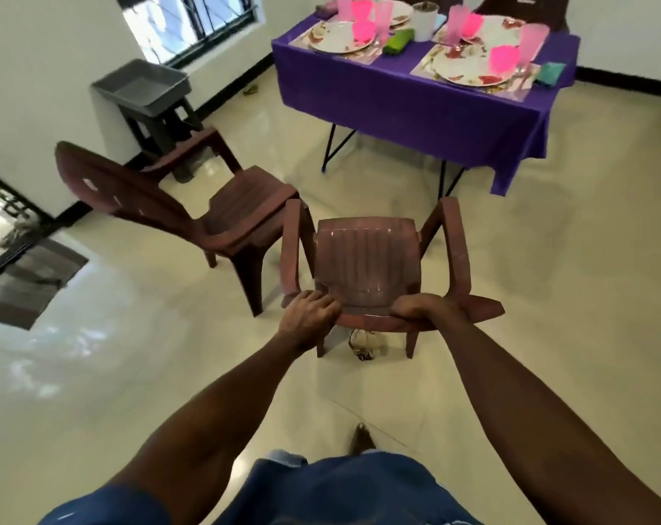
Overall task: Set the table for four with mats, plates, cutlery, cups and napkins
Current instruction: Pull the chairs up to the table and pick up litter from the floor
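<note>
Gripping the top edge of a brown plastic chair [367, 259], the left hand [308, 310] and right hand [422, 308] curl their fingers [327, 303] over it. The set tabletop [397, 92] (purple cloth, plates [336, 37], pink cups [384, 17]) stands well beyond.

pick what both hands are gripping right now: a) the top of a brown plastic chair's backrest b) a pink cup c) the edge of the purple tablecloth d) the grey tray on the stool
a: the left hand and the right hand both curl over the top edge of the brown plastic chair, which stands on the floor short of the purple-covered table.
</note>
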A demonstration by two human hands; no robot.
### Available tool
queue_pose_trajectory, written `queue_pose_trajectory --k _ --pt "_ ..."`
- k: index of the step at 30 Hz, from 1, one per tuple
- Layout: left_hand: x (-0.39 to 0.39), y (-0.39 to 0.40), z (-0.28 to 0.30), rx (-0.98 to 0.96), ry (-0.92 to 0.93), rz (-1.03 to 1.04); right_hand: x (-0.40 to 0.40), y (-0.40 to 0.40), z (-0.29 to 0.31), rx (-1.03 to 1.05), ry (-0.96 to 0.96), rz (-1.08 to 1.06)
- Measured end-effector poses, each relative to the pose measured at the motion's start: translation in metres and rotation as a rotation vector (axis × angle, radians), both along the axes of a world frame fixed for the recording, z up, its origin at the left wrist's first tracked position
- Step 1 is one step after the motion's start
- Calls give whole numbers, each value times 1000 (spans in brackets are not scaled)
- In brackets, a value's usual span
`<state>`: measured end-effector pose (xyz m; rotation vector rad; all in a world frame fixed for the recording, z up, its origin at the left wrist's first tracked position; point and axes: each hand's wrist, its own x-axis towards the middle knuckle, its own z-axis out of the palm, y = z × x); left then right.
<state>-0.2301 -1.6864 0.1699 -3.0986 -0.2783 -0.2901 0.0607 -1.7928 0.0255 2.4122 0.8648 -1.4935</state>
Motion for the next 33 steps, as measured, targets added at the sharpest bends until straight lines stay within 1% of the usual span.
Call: queue_pose_trajectory --k 1,2,4,6,8,10,12,13,15,16,17,19,21,23,25,28,30,33 --pt "0 2 -1 0 -2 -12 2 0 -8 -4 22 -19" --pt "-1 6 -3 3 -6 -25 -8 -2 6 -14 8 -40" --pt "-1 12 -7 -6 -20 -56 -51 -8 84 20 -26 -70" --pt "-1 22 -8 -18 -35 -107 -87 -8 146 54 -80 -141" --pt "-4 34 -10 -13 -49 -145 -110 -4 172 22 -118 -191" --pt "-7 51 -10 -25 -71 -176 -127 6 183 26 -153 -231" --pt "-13 77 -9 -26 -55 -191 -146 23 185 57 -158 -284" --pt "-15 92 -9 -13 -34 -188 -153 33 184 117 -183 -319" --pt "-16 123 -6 9 24 -169 -169 53 180 309 -313 -439" --pt "-14 137 -5 20 51 -151 -174 61 177 420 -404 -482" --pt "-12 152 -5 25 70 -133 -180 69 174 528 -533 -464" --pt "-5 174 -4 17 127 -103 -192 70 171 640 -821 -330" --pt "-1 191 -5 31 189 -104 -205 61 156 644 -1017 -315" --pt "3 200 -5 33 204 -119 -215 51 145 590 -1104 -369" --pt "3 203 -3 33 196 -135 -217 51 138 564 -1152 -401" --pt "5 211 0 38 172 -146 -208 63 138 619 -1216 -416" --pt "15 220 3 30 169 -139 -201 74 137 613 -1253 -404" --pt "35 232 7 52 198 -135 -183 88 141 599 -1267 -418"
